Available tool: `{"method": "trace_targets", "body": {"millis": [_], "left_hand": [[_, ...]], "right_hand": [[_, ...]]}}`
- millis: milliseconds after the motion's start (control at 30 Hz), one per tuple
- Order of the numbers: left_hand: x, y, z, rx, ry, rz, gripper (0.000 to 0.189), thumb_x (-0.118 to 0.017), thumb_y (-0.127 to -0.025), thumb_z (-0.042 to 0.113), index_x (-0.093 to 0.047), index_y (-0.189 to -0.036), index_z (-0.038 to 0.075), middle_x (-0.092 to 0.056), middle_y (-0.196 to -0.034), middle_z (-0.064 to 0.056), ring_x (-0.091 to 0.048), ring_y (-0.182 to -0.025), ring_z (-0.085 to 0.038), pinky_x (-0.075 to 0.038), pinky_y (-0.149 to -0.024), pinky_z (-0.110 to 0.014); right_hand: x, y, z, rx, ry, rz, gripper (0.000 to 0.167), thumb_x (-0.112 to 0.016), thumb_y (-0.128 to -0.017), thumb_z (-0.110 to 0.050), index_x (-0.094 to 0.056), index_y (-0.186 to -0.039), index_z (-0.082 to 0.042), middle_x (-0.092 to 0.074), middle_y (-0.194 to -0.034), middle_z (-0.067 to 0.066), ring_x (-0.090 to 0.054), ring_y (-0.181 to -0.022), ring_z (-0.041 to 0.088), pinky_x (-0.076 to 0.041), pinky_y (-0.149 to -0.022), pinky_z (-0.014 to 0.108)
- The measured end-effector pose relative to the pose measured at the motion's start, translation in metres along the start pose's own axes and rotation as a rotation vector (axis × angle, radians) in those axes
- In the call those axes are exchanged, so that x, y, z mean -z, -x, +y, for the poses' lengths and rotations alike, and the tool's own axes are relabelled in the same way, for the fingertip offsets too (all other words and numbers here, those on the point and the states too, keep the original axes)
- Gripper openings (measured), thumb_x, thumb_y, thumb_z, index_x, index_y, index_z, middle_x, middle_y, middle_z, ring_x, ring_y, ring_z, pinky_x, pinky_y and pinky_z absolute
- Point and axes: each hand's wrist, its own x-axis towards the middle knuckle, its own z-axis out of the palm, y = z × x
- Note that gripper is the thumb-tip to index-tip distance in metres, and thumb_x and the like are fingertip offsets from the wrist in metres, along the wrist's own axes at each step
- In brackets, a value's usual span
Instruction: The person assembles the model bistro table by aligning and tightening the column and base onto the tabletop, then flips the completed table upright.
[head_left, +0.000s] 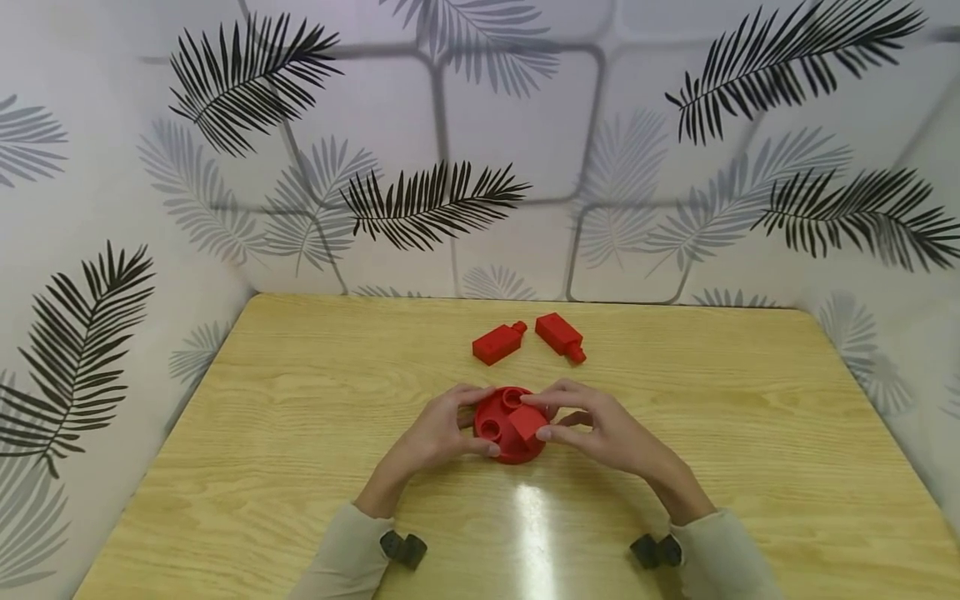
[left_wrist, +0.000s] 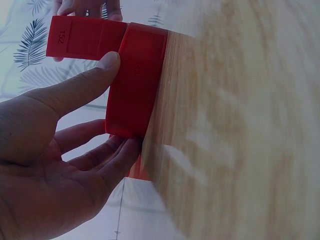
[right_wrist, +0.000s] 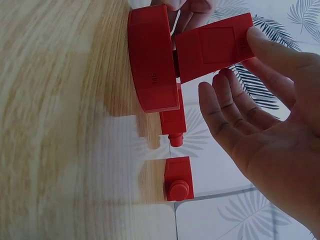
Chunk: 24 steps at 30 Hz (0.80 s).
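A round red base (head_left: 495, 407) with raised ring-shaped sockets lies on the table between the two hands. My left hand (head_left: 438, 432) grips its rim, thumb on the near side and fingers round the far side. With thumb and fingertips my right hand (head_left: 611, 431) pinches a rectangular red block (head_left: 529, 423) standing over the base's right part. In the right wrist view, the block (right_wrist: 215, 47) leans a little and a narrow dark gap shows between it and the base (right_wrist: 151, 60). How deep its lower end sits is hidden.
Two more red blocks with round knobbed ends lie behind the base, one on the left (head_left: 497, 344) and one on the right (head_left: 558, 335). The wooden table (head_left: 300, 400) meets a leaf-patterned backdrop (head_left: 510, 242) at its back edge.
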Motion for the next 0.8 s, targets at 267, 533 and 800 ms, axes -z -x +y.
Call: {"method": "trace_targets", "body": {"millis": [267,533,800], "left_hand": [[-0.0001,0.0,0.0024,0.014,0.004,0.0,0.08,-0.089,-0.078,0.002,-0.05,-0.148,-0.005,-0.055,-0.137,-0.018,-0.057,-0.128,-0.036,-0.05,-0.106,-0.042],[-0.0002,-0.0005,0.0014,0.021,-0.022,0.009,0.08,-0.09,-0.078,0.005,-0.051,-0.148,-0.003,-0.055,-0.138,-0.017,-0.057,-0.128,-0.034,-0.05,-0.107,-0.041],[-0.0008,-0.0002,0.0018,0.02,-0.014,0.006,0.079,-0.089,-0.079,0.003,-0.051,-0.148,-0.003,-0.054,-0.138,-0.018,-0.057,-0.128,-0.035,-0.051,-0.106,-0.042]], "right_hand": [[-0.0009,0.0001,-0.0008,0.015,-0.039,0.044,0.037,-0.076,-0.095,-0.012,-0.069,-0.131,-0.006,-0.068,-0.129,0.007,-0.065,-0.117,0.027,-0.06,-0.091,0.037],[-0.004,-0.0031,0.0006,-0.012,0.007,0.091,0.039,-0.079,-0.092,-0.017,-0.068,-0.13,-0.012,-0.07,-0.123,0.002,-0.068,-0.103,0.023,-0.063,-0.079,0.034],[-0.0071,-0.0051,0.0018,-0.021,0.058,0.108,0.048,-0.08,-0.092,-0.021,-0.065,-0.137,-0.012,-0.067,-0.129,0.003,-0.068,-0.095,0.02,-0.063,-0.073,0.033]]}}
